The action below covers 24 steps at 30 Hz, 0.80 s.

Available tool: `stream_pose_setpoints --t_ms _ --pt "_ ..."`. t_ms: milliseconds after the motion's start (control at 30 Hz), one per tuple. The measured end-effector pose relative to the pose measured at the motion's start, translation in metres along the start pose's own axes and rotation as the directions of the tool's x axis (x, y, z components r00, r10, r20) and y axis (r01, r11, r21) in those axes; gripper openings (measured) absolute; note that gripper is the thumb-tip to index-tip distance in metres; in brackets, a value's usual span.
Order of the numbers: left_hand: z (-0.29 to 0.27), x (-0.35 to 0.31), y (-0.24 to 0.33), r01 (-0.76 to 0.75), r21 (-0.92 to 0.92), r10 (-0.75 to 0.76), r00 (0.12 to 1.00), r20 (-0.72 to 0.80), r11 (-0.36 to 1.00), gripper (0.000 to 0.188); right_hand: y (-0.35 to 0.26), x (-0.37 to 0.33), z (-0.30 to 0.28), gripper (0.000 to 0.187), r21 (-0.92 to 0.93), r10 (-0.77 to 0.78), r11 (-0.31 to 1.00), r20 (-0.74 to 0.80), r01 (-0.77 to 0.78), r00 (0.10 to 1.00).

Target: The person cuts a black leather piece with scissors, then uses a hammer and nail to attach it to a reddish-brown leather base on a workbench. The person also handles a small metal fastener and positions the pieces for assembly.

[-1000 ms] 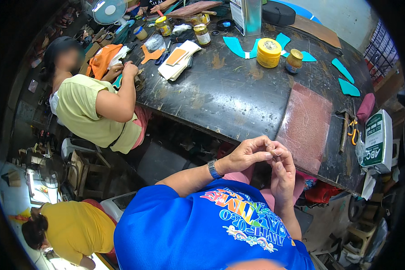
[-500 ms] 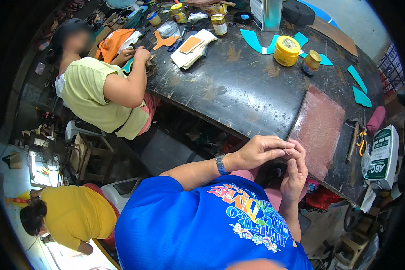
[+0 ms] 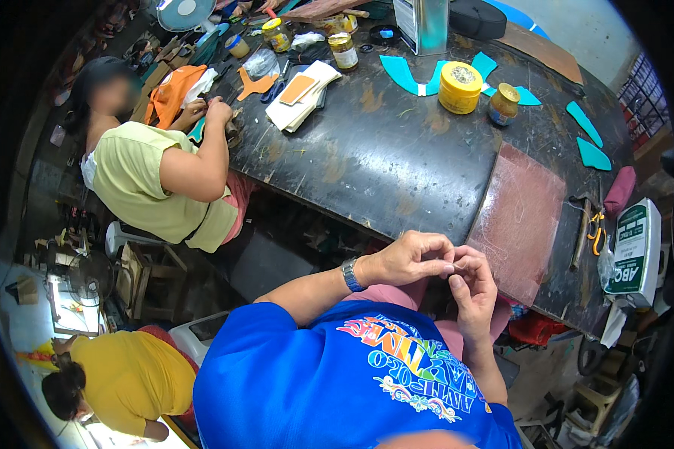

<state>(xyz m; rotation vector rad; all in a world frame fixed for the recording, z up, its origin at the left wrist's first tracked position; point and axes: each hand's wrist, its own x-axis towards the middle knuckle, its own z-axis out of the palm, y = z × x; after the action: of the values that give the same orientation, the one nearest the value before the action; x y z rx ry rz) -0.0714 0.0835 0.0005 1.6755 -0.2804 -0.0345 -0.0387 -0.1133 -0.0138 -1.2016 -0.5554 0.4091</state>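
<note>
My left hand (image 3: pixel 408 258) and my right hand (image 3: pixel 472 288) meet fingertip to fingertip just below the near edge of the dark worktable (image 3: pixel 382 165). The fingers of both hands are curled and pinched together; whatever lies between them is too small to make out. A wristwatch (image 3: pixel 351 274) sits on my left wrist. A reddish-brown cutting mat (image 3: pixel 520 217) lies on the table right above my hands.
A yellow tin (image 3: pixel 460 86) and a small jar (image 3: pixel 503 103) stand mid-table among teal cut-out pieces (image 3: pixel 404 73). A hammer and pliers (image 3: pixel 588 228) lie at the right. A person in a green top (image 3: pixel 150 179) works at the left; another in yellow (image 3: pixel 120 382) sits lower left.
My hands stay pinched together and have shifted slightly lower and right in the view as my head moved. The person in green keeps working at the table's left end.
</note>
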Motion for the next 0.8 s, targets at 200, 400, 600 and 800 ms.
stream_pose_setpoints --t_ms 200,400,600,800 --pt "-0.008 0.007 -0.005 0.064 -0.103 -0.052 0.993 0.11 0.993 0.013 -0.008 0.012 -0.007 0.022 -0.122 0.033 0.992 0.034 -0.029 0.999" --pt "-0.068 0.023 -0.007 0.043 -0.095 -0.063 0.975 -0.213 0.995 0.012 -0.03 0.035 -0.022 0.02 -0.308 -0.122 0.948 -0.106 0.083 0.987" --pt "-0.173 0.048 -0.024 0.062 0.582 0.341 0.758 -0.556 0.811 0.048 -0.04 0.047 -0.041 0.01 -0.559 -0.132 0.826 -0.075 0.068 0.988" --pt "-0.256 0.048 -0.054 0.397 0.708 0.122 0.82 -0.56 0.584 0.04 -0.044 0.072 -0.061 0.012 -0.716 -0.041 0.687 0.131 0.123 0.991"
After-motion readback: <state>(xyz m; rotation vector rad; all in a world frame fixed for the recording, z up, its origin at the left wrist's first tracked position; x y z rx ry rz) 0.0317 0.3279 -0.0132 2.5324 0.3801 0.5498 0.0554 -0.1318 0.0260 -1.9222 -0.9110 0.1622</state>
